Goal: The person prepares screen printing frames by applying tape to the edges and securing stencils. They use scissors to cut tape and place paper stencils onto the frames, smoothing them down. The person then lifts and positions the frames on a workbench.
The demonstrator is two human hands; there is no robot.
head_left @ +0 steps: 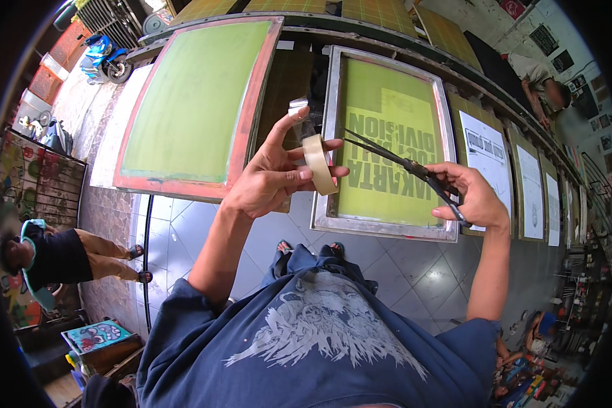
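Note:
My left hand (258,178) holds a roll of clear packing tape (317,165), with fingers passing through its ring. A loose end of tape (297,105) clings to my raised index finger. Between that end and the roll, a see-through strip seems to stretch, hard to make out. In my right hand (481,197) are black scissors (404,162), blades slightly parted, tips pointing left near the roll. Below both hands lies a metal-framed printing screen (328,223) with green mesh and large dark lettering. Blades and tape appear apart.
Left stands a larger green screen (197,102) with a reddish border. Boards with white printed sheets (486,153) line the right. A person (68,255) stands at left; another person (547,88) is at upper right. A blue motorbike (104,60) is parked at upper left.

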